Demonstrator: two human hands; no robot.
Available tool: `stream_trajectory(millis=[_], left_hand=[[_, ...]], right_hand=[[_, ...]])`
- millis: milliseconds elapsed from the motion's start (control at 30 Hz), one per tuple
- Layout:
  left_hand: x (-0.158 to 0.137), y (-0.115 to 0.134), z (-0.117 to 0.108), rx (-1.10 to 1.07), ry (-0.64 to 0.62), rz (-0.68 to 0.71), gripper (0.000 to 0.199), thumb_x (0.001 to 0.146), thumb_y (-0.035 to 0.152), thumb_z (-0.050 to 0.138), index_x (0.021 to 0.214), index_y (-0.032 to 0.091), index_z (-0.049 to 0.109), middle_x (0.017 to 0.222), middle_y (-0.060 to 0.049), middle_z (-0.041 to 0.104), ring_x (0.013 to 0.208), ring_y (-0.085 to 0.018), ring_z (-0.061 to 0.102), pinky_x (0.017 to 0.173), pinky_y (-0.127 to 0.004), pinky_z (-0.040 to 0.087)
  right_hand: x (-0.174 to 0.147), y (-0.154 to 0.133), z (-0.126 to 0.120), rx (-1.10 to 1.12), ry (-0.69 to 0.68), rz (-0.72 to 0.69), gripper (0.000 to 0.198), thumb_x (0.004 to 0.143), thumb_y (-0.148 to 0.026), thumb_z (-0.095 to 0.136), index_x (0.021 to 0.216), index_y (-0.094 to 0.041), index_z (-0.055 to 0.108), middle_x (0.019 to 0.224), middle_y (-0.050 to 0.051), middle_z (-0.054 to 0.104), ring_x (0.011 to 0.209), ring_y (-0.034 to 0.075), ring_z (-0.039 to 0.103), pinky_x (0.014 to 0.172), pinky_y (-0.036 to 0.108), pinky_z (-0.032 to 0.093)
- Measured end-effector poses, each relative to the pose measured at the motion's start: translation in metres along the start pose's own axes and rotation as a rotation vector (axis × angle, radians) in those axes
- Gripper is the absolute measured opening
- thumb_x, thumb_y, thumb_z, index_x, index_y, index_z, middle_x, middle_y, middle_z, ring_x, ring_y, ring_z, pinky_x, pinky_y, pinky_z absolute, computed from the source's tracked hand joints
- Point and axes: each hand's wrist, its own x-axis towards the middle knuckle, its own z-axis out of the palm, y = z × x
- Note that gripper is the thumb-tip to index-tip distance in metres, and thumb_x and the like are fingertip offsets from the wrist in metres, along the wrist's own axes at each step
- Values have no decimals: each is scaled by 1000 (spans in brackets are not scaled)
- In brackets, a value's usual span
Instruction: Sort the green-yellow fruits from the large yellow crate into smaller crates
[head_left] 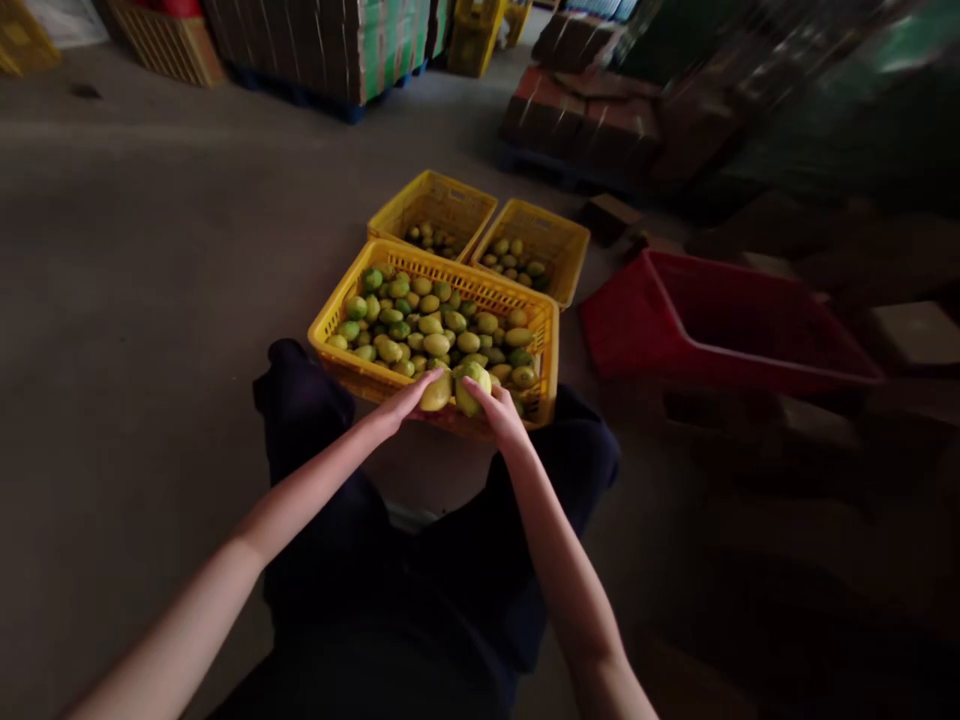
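Between my legs stands a yellow plastic crate [541,365] filled with green and yellow lemons [430,325]. My left hand [405,400] is at the crate's near edge, its fingers closed about a yellowish lemon [436,392]. Beside it, my right hand [504,412] grips a greener lemon [472,386], with the thumb lying over its top. The two held lemons are side by side, just above the near rim. The undersides of both lemons and some of my fingers are hidden.
Behind the full crate are two more yellow crates, the left one [390,212] and the right one [576,262], each with some lemons inside. A red bin [622,318] stands to the right. Stacked cartons on a blue pallet [352,112] stand farther back.
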Motion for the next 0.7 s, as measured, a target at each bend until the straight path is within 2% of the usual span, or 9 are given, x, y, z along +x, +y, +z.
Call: stream_trajectory(millis=[200,367,467,600,700], left_hand=[[-40,-33,-4,-13,84,31,50,101,52,44,89,15,74,61,-7,68,52,-16,63,51,-25,47],[-57,-47,2,9,45,139,46,101,50,46,79,16,68,53,-3,62,38,-10,49,39,-21,30],[-61,-46,5,23,44,135,46,101,49,45,78,16,67,47,-1,57,35,-8,40,39,-21,28],[-60,-33,5,-30,63,107,42,101,46,46,85,15,70,52,-2,60,37,-9,40,39,-21,29],[-55,-16,2,-149,123,120,31,100,36,49,93,14,70,59,-1,62,44,-10,46,40,-21,32]], right_hand=[[-36,21,7,20,-126,7,52,61,-67,84,77,-19,73,67,2,69,62,17,61,55,28,49],[-57,28,3,27,-125,-7,53,66,-66,80,86,-19,71,73,3,69,62,15,60,53,27,47],[-63,25,4,22,-79,5,54,63,-64,82,91,-21,69,78,2,69,65,16,61,51,25,47],[-61,14,12,32,6,24,56,58,-58,87,94,-24,60,77,-1,65,63,16,59,44,24,44],[-52,2,18,21,-17,30,56,57,-54,88,96,-25,59,82,-1,66,71,17,61,45,22,43]])
